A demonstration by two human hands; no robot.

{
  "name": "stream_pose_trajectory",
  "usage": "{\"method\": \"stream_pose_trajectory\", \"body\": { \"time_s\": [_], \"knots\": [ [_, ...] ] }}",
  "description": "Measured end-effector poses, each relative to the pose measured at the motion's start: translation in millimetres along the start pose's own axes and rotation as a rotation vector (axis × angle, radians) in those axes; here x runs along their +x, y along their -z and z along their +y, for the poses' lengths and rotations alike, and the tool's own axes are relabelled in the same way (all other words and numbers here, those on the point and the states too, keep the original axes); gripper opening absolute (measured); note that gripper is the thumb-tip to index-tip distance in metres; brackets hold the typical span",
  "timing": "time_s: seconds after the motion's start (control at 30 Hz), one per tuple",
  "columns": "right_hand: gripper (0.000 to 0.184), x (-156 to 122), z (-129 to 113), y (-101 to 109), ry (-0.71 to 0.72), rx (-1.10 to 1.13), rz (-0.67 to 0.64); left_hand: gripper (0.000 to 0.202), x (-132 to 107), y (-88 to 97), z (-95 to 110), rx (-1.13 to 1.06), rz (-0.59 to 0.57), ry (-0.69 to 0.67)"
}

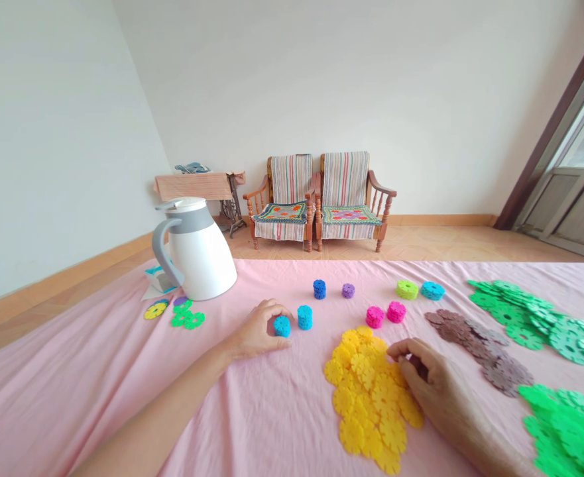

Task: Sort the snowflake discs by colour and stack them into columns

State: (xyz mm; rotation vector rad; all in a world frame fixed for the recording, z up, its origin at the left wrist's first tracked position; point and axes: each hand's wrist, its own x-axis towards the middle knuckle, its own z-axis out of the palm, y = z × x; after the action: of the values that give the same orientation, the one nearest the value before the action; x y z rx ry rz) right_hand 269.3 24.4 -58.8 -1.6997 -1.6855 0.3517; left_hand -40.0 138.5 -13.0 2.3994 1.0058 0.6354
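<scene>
My left hand (258, 330) curves its fingers and thumb round a short stack of light blue notched discs (282, 326) standing on the cloth. Just right of it is another light blue stack (305, 317), apart from the hand. My right hand (428, 374) is at the right edge of a loose pile of yellow flower-shaped discs (368, 397). Its fingers are bent inward, with the fingertips against the pile; whatever is between them is hidden.
Further back stand small stacks: dark blue (319, 289), purple (348, 290), pink (375, 317), lime (408, 289). Brown discs (480, 348) and green discs (535, 311) spread right. A white jug (202, 258) stands left on the pink cloth (266, 430), near loose green discs (188, 317).
</scene>
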Motion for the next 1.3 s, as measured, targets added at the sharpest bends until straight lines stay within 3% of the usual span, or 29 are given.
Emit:
{"method": "stream_pose_trajectory", "body": {
  "time_s": [0.47,1.13,1.3],
  "knots": [
    [0.023,0.0,-11.9,5.9,0.015,-0.061,0.049,0.024,3.9,-5.5,4.3,0.030,0.017,-0.004],
    [0.024,-0.2,-9.0,4.1,-0.010,-0.010,0.030,0.018,4.2,-7.4,2.1,0.055,0.031,-0.007],
    [0.023,1.9,-12.2,8.3,0.000,-0.022,0.047,0.037,-0.3,-4.8,1.0,-0.008,0.045,-0.008]
  ]
}}
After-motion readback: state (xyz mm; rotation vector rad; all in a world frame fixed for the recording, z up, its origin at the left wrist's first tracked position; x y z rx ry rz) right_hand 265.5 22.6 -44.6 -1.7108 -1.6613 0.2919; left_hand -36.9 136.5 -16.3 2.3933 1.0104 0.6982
